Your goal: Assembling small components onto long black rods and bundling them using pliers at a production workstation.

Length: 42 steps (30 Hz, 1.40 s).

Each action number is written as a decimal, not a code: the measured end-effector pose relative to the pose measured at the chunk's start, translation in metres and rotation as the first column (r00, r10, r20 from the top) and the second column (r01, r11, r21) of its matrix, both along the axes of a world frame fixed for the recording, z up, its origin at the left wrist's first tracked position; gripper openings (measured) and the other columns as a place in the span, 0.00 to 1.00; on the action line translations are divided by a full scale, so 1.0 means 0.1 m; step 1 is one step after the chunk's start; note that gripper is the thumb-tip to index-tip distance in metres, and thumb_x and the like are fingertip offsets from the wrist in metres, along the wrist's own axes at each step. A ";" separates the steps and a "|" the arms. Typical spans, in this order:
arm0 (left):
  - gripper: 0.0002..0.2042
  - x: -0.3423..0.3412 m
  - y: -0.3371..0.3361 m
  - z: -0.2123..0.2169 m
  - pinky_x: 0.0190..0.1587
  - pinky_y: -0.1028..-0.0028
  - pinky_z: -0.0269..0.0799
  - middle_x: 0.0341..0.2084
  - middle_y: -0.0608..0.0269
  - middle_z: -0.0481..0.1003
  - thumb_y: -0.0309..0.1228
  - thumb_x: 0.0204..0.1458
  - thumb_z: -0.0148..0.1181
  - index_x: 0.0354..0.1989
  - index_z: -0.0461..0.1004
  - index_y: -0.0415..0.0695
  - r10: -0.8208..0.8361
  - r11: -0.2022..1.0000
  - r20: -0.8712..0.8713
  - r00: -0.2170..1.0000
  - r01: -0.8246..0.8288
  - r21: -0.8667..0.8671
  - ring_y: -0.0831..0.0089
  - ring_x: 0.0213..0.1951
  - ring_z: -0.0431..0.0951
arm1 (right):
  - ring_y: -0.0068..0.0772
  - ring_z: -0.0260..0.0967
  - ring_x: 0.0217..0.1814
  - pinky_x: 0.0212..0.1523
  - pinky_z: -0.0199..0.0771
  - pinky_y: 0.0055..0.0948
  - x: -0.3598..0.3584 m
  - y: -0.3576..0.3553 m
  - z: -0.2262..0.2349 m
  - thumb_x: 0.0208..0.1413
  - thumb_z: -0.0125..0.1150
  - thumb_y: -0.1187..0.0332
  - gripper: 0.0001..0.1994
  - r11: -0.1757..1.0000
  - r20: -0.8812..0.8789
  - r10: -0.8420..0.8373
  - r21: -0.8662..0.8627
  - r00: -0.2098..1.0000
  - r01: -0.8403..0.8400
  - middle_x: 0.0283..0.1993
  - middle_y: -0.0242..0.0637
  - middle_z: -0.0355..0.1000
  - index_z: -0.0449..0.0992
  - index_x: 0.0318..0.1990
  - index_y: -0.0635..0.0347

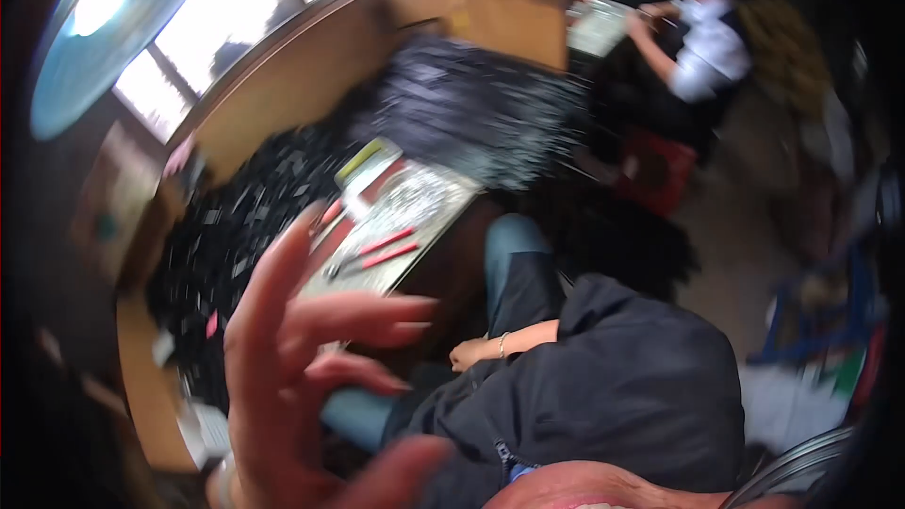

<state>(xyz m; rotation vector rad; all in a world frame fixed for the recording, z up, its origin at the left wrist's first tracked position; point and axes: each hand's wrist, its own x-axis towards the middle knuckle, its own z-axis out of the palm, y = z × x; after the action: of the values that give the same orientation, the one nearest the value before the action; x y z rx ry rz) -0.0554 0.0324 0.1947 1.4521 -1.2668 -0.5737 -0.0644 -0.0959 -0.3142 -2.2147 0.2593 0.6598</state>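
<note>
My left hand is raised close in front of me, large and blurred, its fingers spread and slightly bent with nothing between them. Lower down, my right hand, with a bracelet at the wrist, rests near my lap; its fingers are too small and blurred to read. Beyond my left fingers, red-handled pliers lie on a pale work board. Small shiny pieces are heaped on the same board. Beside them sits a white and yellow-green box.
Black pieces cover the table's left side, and long dark strips are stacked behind the board. A lamp hangs at the upper left. Another person works at the far right near a red stool. A wooden partition stands behind.
</note>
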 end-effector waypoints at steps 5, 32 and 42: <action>0.05 0.67 0.02 -0.75 0.20 0.78 0.67 0.23 0.60 0.72 0.17 0.44 0.59 0.29 0.74 0.39 0.175 0.984 0.697 0.695 -0.103 -0.144 0.77 0.19 0.71 | 0.44 0.69 0.48 0.47 0.68 0.44 0.06 0.11 0.11 0.51 0.54 0.55 0.14 0.999 0.010 -0.036 0.015 0.999 0.036 0.42 0.38 0.73 0.75 0.40 0.51; 0.09 1.81 -0.01 -1.57 0.26 0.72 0.70 0.22 0.62 0.72 0.34 0.46 0.63 0.32 0.75 0.44 -0.140 0.953 0.757 0.638 -0.121 0.278 0.66 0.23 0.74 | 0.38 0.73 0.37 0.40 0.71 0.32 0.06 -0.46 1.81 0.54 0.54 0.61 0.13 0.940 0.390 -0.119 0.341 0.913 -0.023 0.34 0.42 0.74 0.74 0.38 0.62; 0.07 1.42 -0.30 -2.02 0.26 0.75 0.66 0.20 0.55 0.72 0.24 0.44 0.61 0.33 0.76 0.40 -0.025 0.937 0.366 0.930 -0.106 0.334 0.66 0.22 0.73 | 0.42 0.69 0.41 0.42 0.69 0.38 -0.26 -3.44 3.12 0.47 0.60 0.63 0.11 0.361 0.815 -0.223 -0.441 0.535 0.822 0.33 0.43 0.72 0.76 0.33 0.62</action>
<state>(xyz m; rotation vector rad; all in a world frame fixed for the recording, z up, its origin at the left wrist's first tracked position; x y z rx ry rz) 0.0862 0.0029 -0.0069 1.9480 -1.4689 -0.5329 -0.0904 -0.4403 -0.0020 -2.7319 1.1179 -0.8607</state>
